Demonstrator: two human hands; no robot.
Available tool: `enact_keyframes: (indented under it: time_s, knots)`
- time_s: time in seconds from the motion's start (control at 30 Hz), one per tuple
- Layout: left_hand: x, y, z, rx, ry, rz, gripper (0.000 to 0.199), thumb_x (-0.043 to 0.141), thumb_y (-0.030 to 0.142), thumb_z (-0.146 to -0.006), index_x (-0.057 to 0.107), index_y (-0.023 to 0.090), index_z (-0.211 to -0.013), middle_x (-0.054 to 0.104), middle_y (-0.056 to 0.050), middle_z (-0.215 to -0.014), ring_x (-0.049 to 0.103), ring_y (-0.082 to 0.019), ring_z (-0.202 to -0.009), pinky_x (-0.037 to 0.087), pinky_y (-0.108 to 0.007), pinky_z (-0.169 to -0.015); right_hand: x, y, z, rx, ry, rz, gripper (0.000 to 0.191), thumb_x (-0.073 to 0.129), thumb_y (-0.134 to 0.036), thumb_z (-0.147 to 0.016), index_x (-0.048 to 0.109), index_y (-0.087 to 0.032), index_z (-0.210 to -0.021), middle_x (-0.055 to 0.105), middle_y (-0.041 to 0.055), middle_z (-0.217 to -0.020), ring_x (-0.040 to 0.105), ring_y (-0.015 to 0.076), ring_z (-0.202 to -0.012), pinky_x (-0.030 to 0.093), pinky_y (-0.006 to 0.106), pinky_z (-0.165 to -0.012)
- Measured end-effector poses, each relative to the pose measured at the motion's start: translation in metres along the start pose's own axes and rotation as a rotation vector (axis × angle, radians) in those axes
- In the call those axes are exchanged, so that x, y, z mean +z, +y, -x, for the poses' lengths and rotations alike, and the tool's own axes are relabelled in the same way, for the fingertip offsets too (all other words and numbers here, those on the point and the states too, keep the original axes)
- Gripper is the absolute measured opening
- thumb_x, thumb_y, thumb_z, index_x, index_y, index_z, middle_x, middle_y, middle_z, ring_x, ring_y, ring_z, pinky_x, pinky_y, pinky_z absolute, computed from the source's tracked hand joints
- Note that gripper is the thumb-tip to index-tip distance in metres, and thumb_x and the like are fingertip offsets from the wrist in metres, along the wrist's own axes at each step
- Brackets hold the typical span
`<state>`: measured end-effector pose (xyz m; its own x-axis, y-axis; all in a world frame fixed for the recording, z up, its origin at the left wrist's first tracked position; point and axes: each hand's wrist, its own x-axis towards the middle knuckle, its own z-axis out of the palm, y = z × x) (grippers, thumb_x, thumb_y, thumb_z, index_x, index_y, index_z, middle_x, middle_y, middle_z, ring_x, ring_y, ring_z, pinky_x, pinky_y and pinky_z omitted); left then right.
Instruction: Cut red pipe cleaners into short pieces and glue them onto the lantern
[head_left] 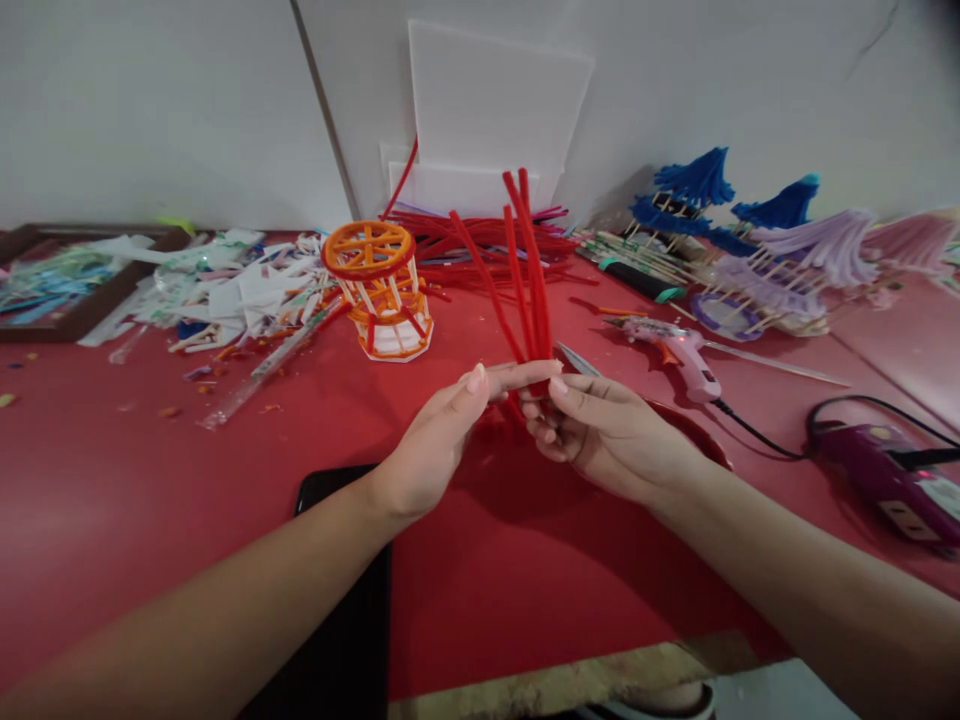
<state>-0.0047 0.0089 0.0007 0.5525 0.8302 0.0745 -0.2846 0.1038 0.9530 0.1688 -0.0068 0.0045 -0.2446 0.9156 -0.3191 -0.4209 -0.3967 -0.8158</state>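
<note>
Several red pipe cleaners (534, 290) rise in a loose upright bunch between my two hands, their tops fanned a little apart. My left hand (450, 420) has its index finger laid across the front of the bunch, the other fingers curled behind its lower part. On the right side, my right hand (592, 425) is closed on the same stems, with its thumb against the tip of the left index finger. The lower ends are partly hidden by the fingers. Just behind the right hand, the pointed metal tip of a tool (577, 360) shows.
An orange pipe-cleaner frame (371, 290) stands left of the bunch. More red pipe cleaners (450, 245) lie behind. At right are a pink glue gun (675, 355), a purple power strip (885, 480) and blue pagoda-like models (694, 180). A black tablet-like slab (337, 610) lies under my left arm.
</note>
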Motion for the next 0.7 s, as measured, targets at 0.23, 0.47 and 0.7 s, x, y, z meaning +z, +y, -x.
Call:
enact_keyframes:
  time_s: [0.23, 0.47, 0.7]
  knots:
    - [0.003, 0.000, -0.002, -0.013, 0.002, 0.121, 0.042, 0.057, 0.056, -0.088, 0.076, 0.025, -0.108, 0.073, -0.005, -0.117, 0.066, -0.022, -0.102, 0.050, -0.035, -0.094, 0.002, 0.003, 0.000, 0.021, -0.105, -0.078, 0.025, 0.085, -0.032, -0.066, 0.066, -0.017, -0.069, 0.054, -0.0042, -0.063, 0.043, 0.0041, -0.052, 0.037, 0.017, -0.045]
    - [0.001, -0.006, -0.012, -0.070, 0.314, 0.291, 0.029, 0.090, 0.023, -0.060, 0.069, 0.020, -0.080, 0.073, 0.004, -0.077, 0.065, -0.008, -0.074, 0.050, -0.022, -0.079, -0.001, 0.008, -0.002, -0.089, -0.055, 0.031, 0.025, 0.083, -0.034, -0.070, 0.066, -0.016, -0.070, 0.057, -0.0030, -0.064, 0.047, 0.0050, -0.053, 0.037, 0.020, -0.048]
    - [-0.002, -0.011, -0.009, -0.123, 0.132, 0.128, 0.029, 0.082, 0.043, -0.069, 0.071, 0.016, -0.069, 0.066, 0.000, -0.068, 0.059, -0.010, -0.064, 0.050, -0.025, -0.068, 0.001, 0.006, 0.002, 0.058, -0.187, 0.028, 0.030, 0.083, -0.034, -0.070, 0.060, -0.015, -0.068, 0.054, -0.0043, -0.062, 0.047, 0.0045, -0.052, 0.036, 0.019, -0.048]
